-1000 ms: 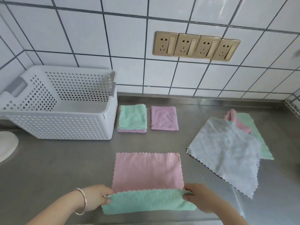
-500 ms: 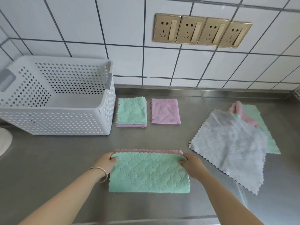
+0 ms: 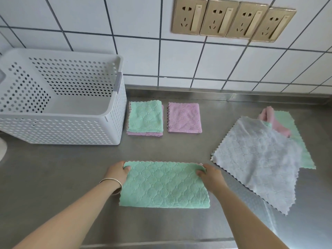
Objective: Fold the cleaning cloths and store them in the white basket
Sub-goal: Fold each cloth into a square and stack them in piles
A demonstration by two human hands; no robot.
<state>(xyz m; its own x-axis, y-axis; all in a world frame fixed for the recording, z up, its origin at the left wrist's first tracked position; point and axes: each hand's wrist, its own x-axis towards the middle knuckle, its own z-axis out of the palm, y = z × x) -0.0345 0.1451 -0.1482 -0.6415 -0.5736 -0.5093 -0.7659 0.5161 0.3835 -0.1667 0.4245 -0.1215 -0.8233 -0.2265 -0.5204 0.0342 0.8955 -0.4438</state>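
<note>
A green cloth, folded in half, lies flat on the steel counter in front of me. My left hand pinches its far left corner and my right hand pinches its far right corner. The white perforated basket stands at the back left with nothing visible inside. Right of it lie a folded green cloth on a purple one and a folded purple cloth. Unfolded cloths lie at the right: a grey one over a green one and a pink one.
A tiled wall with several gold sockets rises behind the counter. A white rounded object shows at the left edge. The counter's front edge runs along the bottom of the view.
Both hands lifted the cloth's near edge and carried it to the far edge, so the pink side is now covered by green. The hands now hold the far corners.
</note>
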